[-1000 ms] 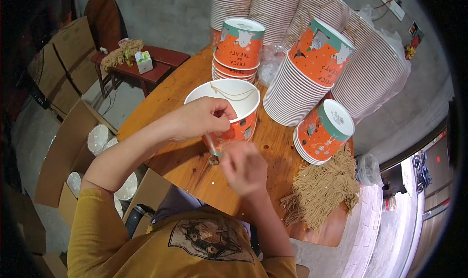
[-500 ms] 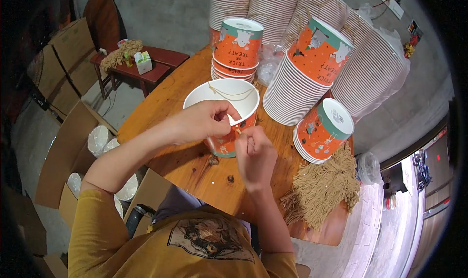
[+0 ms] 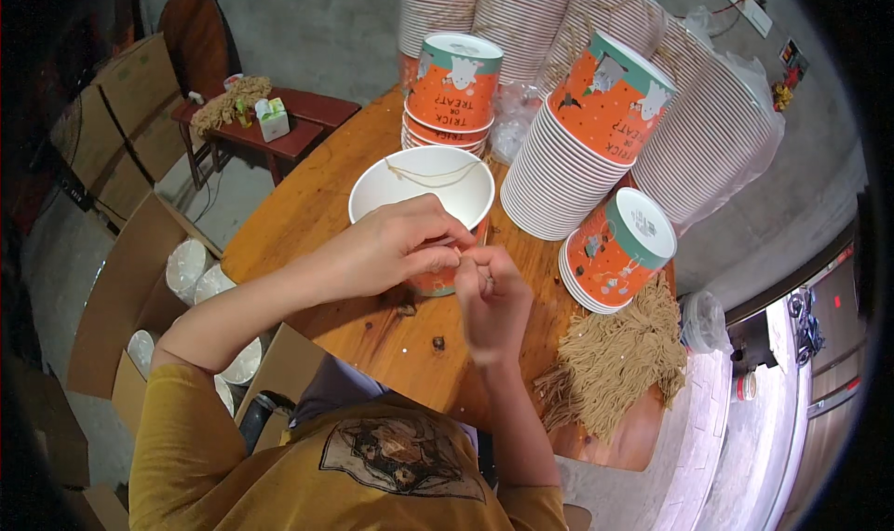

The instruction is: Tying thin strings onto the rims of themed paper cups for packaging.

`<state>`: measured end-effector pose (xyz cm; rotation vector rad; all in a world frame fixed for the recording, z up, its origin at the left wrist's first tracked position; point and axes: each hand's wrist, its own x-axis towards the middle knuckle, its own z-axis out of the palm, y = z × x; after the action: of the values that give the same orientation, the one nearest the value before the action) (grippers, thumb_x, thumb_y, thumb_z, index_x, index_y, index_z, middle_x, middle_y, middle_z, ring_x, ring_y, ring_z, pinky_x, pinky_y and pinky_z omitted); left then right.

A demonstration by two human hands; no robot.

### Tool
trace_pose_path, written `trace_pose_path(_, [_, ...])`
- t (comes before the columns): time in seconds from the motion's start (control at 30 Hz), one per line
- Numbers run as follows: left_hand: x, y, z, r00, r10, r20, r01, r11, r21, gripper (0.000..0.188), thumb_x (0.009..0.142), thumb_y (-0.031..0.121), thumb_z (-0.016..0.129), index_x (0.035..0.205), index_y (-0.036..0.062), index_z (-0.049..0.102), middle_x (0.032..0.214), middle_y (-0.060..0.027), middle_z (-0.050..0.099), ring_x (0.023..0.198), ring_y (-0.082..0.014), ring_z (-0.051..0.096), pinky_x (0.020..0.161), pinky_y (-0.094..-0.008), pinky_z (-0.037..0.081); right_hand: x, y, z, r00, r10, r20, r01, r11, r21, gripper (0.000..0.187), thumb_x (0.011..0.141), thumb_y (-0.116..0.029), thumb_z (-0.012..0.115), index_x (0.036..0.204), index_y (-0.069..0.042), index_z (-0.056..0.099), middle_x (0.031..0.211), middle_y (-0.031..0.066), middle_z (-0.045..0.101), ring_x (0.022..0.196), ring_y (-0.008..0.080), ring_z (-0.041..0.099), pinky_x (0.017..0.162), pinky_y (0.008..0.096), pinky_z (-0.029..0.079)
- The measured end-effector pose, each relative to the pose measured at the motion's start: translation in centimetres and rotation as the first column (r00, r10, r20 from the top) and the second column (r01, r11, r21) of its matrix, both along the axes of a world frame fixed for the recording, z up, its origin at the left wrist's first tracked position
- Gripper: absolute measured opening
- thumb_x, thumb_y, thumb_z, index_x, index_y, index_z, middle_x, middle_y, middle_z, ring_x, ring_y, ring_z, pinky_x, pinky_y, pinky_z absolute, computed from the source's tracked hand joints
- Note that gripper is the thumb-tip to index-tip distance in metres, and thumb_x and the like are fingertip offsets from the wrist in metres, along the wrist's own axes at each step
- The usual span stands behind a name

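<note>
A paper bucket [image 3: 372, 191], white inside with an orange printed outside, stands upright on the wooden table in front of me. A thin tan cord [image 3: 433, 174] droops across its mouth along the far inner wall. My left hand [image 3: 410, 242] is closed in a pinch at the bucket's near right side and covers part of its outside. Against it, my right hand [image 3: 494, 293] is closed too, its thumb and forefinger meeting the left fingertips. Between them a small bit of the cord's end seems to be pinched, mostly hidden by the fingers.
Upside-down stacks of orange buckets [image 3: 453, 84] [image 3: 587, 140] [image 3: 619, 251] stand beyond and to the right. A bundle of tan cords [image 3: 619, 363] lies at the table's right edge. Tall wrapped stacks [image 3: 708, 121] rise behind. An open carton [image 3: 126, 317] with white buckets sits at left.
My left hand has dropped from the bucket's rim to its outside, and its fingertips now meet my right hand's. The right hand has turned slightly; the bucket has barely shifted.
</note>
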<state>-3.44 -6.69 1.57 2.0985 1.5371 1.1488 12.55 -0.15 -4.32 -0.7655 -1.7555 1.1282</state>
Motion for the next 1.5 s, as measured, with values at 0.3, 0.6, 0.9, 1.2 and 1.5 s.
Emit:
trace_pose_path(0.3, [0.1, 0.0, -0.9, 0.994, 0.063, -0.089, -0.053, 0.992, 0.111, 0.011, 0.085, 0.009, 0.066, 0.092, 0.0009, 0.062, 0.088, -0.0095, 0.059, 0.085, -0.0254, 0.061, 0.073, -0.0341, 0.049, -0.1, -0.1, 0.0, 1.000, 0.022, -0.011, -0.022, 1.000, -0.009, 0.006, 0.087, -0.009, 0.061, 0.085, -0.004, 0.059, 0.067, 0.0050, 0.055, 0.056, 0.0095, 0.048, 0.054, 0.0261, 0.042])
trace_pose_path(0.6, [0.5, -0.1, -0.6, 0.993, 0.105, -0.047, -0.100, 0.989, 0.110, 0.007, 0.086, 0.005, 0.063, 0.090, 0.0007, 0.058, 0.087, -0.0096, 0.058, 0.082, -0.0248, 0.060, 0.071, -0.0331, 0.048, -0.6, -0.5, 0.0, 0.970, 0.090, -0.224, -0.124, 0.982, -0.145, 0.006, 0.093, -0.008, 0.059, 0.089, -0.004, 0.059, 0.069, -0.0071, 0.052, 0.061, 0.0005, 0.043, 0.055, 0.0176, 0.036])
trace_pose_path(0.9, [0.5, -0.7, 0.2, 0.956, 0.192, 0.223, -0.145, 0.967, -0.208, 0.014, 0.087, 0.008, 0.062, 0.098, 0.0010, 0.057, 0.084, -0.0016, 0.055, 0.077, -0.0081, 0.053, 0.071, -0.0251, 0.047, -1.0, 0.1, -0.8, 0.968, -0.030, -0.248, 0.031, 1.000, 0.000, 0.009, 0.082, 0.000, 0.064, 0.082, -0.005, 0.057, 0.062, -0.0054, 0.049, 0.057, 0.0013, 0.043, 0.051, 0.0190, 0.037])
trace_pose_path(1.2, [0.1, -0.7, -0.4, 0.962, 0.158, 0.222, -0.086, 0.948, -0.305, 0.027, 0.089, 0.009, 0.060, 0.115, 0.0013, 0.060, 0.087, -0.0002, 0.059, 0.079, -0.0068, 0.053, 0.073, -0.0243, 0.047, -1.3, 0.2, -1.2, 0.990, -0.107, -0.087, 0.121, 0.978, 0.171, 0.014, 0.077, -0.002, 0.067, 0.084, -0.007, 0.056, 0.063, 0.0077, 0.054, 0.053, 0.0134, 0.051, 0.052, 0.0261, 0.044])
trace_pose_path(1.5, [-0.4, -0.1, -1.1, 0.907, 0.113, 0.406, 0.061, 0.918, -0.392, 0.025, 0.093, 0.015, 0.059, 0.113, -0.0002, 0.061, 0.094, -0.0028, 0.062, 0.086, -0.0084, 0.056, 0.078, -0.0244, 0.048, -0.7, -0.4, -0.3, 0.981, -0.169, 0.091, 0.146, 0.965, 0.219, 0.012, 0.077, -0.005, 0.066, 0.085, -0.006, 0.056, 0.065, 0.0094, 0.056, 0.055, 0.0200, 0.056, 0.054, 0.0301, 0.046])
